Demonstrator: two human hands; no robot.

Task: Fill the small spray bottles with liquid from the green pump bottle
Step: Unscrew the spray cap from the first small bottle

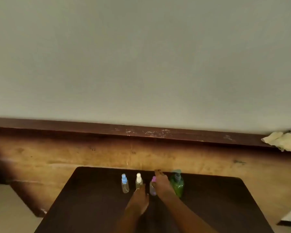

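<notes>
Three small clear spray bottles stand in a row on the dark table (94, 207): a blue-capped bottle (125, 184), a white-capped bottle (139, 180) and a pink-capped bottle (152, 187). To their right stands the green pump bottle (177, 184) with a dark pump head. My left hand (139, 201) lies low on the table, its fingertips at the base of the white-capped bottle. My right hand (163, 183) stretches forward between the pink-capped bottle and the green pump bottle, fingers straight, and hides part of both. The picture is blurred.
A wooden wall panel (74, 157) and a dark ledge (107, 130) run behind the table. A crumpled pale cloth (282, 140) lies on the ledge at the far right. Pale floor (7, 209) shows at the lower left.
</notes>
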